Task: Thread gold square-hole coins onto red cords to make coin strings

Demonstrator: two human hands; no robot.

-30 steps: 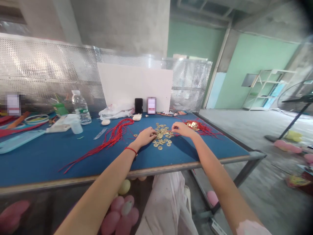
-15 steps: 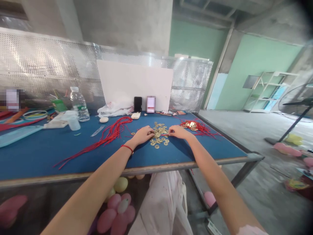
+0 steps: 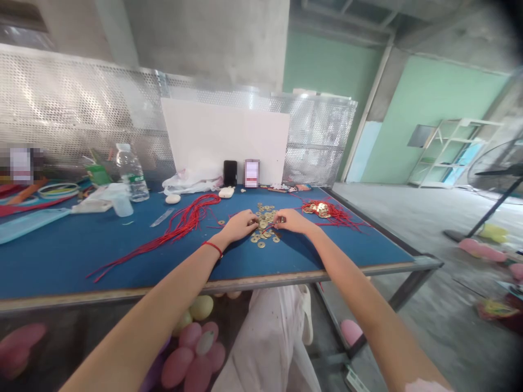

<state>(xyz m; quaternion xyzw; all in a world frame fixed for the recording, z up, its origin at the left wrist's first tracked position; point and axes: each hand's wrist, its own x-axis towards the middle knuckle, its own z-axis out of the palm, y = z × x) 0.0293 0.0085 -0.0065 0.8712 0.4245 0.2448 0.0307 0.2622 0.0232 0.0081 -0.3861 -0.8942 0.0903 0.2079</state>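
Left hand [image 3: 240, 226], right hand [image 3: 292, 221]: grips narrow over brass coins [image 3: 260, 238]; held item unclear.

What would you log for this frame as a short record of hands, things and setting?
Left hand: fingers at the pile of brass holed coins; red string on the wrist
Right hand: fingers at the same pile; whether either hand grips anything is unclear
Nearby: loose red cords; red cords with coins
Surface: blue table top
Also there: plastic water bottle; black phone
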